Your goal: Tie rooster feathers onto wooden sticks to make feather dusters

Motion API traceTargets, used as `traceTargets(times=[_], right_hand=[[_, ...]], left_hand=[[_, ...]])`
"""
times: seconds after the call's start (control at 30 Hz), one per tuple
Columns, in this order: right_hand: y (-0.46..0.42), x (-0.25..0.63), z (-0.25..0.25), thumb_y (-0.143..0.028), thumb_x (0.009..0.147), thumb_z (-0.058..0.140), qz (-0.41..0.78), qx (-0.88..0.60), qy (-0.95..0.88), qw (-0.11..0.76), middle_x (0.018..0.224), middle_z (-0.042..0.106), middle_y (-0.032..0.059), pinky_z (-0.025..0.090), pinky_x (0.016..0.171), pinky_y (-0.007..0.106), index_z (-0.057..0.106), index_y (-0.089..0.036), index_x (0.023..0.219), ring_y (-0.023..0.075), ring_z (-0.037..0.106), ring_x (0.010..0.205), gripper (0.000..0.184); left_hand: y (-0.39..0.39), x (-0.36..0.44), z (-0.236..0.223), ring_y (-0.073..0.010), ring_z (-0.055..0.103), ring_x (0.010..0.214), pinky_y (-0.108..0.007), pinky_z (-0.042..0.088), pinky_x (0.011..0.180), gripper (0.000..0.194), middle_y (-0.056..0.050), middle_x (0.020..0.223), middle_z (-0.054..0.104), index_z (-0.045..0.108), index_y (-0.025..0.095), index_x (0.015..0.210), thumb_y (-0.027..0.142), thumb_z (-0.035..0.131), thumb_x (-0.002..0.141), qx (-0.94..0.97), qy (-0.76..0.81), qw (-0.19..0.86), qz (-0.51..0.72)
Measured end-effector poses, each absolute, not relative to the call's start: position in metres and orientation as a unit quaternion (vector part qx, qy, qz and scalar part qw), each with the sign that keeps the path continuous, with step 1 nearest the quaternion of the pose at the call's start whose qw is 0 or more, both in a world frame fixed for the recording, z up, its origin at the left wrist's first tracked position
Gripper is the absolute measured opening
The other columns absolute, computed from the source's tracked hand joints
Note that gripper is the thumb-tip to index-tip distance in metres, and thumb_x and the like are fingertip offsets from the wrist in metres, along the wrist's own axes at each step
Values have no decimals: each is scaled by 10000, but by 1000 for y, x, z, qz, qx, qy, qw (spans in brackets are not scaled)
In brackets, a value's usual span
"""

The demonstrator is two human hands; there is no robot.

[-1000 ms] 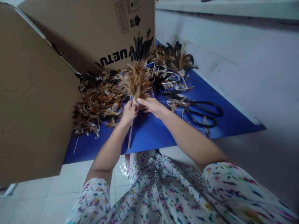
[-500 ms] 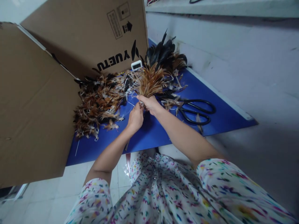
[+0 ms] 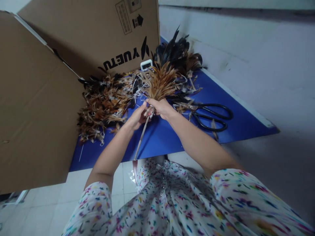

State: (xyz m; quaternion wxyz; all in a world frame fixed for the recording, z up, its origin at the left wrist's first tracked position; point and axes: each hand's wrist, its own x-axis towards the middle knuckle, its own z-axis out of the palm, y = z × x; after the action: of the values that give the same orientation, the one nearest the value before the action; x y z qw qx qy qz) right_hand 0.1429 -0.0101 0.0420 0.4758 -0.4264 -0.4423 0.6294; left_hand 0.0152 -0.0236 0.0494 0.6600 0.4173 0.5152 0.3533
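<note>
I hold a feather duster (image 3: 159, 83) with a fan of tan and brown feathers on a thin wooden stick (image 3: 142, 137) that slants down toward me. My left hand (image 3: 136, 118) is closed round the stick just under the feathers. My right hand (image 3: 161, 108) is closed on the base of the feather bunch, touching the left hand. Both hands hover over a blue board (image 3: 169, 137).
A heap of brown and black feathers (image 3: 103, 105) lies left on the board, with darker feathers (image 3: 176, 52) behind. Black scissors (image 3: 213, 116) lie to the right. A large cardboard box (image 3: 36, 98) stands at left and back. A small white device (image 3: 146, 64) sits by the box.
The stick has swung back into view, slanting toward me, and my left hand has come up against the right hand under the feathers. The view has shifted slightly.
</note>
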Motion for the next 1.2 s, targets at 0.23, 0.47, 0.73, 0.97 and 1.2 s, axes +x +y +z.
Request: traceTargets(times=[0.23,0.47,0.73,0.97,1.2], right_hand=[[-11,143,40,-328,783,631,604,-446,-444,489,461,474,-42,269,338,218,461,-217,679,94,414,363,228],[-10,144,33,-367,768,679,581,-409,-503,492,495,490,-44,330,358,214,474,-216,697,94,452,412,264],[-16,142,35,-348,838,602,571,-419,-530,467,469,572,2,292,286,202,523,-187,656,90,454,339,255],[-15,142,31,-312,820,622,569,-397,-535,481,468,533,-28,339,331,184,506,-181,627,69,443,375,261],[-15,144,32,-385,824,604,595,-402,-540,440,480,572,-4,309,341,211,546,-182,631,82,440,381,286]], left_hand=[[-19,14,42,-129,658,541,-243,570,564,395,-47,633,648,633,89,815,377,416,977,336,423,775,328],[-25,6,37,-125,688,605,-206,585,600,330,-121,753,703,658,36,879,225,407,982,308,396,798,335],[-29,5,42,-91,624,566,-156,520,514,409,-155,775,685,657,25,859,240,338,996,300,348,836,300],[-32,7,43,-64,492,508,-147,397,443,396,-121,713,621,623,57,792,238,333,992,287,321,854,291],[-36,4,46,-66,485,540,-138,351,447,243,-122,749,619,605,75,817,199,447,953,321,316,844,290]])
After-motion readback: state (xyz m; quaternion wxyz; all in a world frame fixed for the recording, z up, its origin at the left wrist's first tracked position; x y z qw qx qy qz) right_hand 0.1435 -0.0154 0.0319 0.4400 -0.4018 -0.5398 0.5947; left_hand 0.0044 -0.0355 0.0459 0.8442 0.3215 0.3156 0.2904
